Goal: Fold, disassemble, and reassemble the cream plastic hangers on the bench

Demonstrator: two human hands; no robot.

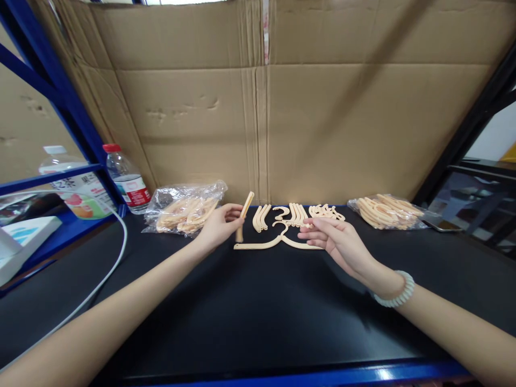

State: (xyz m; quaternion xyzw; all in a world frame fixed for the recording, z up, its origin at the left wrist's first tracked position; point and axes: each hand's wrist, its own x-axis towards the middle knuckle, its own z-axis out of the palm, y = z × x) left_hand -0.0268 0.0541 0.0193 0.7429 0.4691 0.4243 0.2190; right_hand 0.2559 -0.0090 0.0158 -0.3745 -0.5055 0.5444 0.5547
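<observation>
My left hand (220, 224) is closed on a short cream plastic bar (244, 210), which stands tilted above the black tabletop (258, 312). An assembled cream hanger piece (278, 242) lies flat just right of that hand. My right hand (334, 239) has its fingers stretched over the hanger's right arm, touching it. Behind both hands lie rows of loose cream hanger parts (296, 213).
A clear bag of cream parts (183, 210) lies at the back left, another bag (387, 210) at the back right. A water bottle (127, 180) stands by the blue shelf frame (60, 107). A white cable (108, 269) crosses the left side. A cardboard wall (282, 107) closes the back.
</observation>
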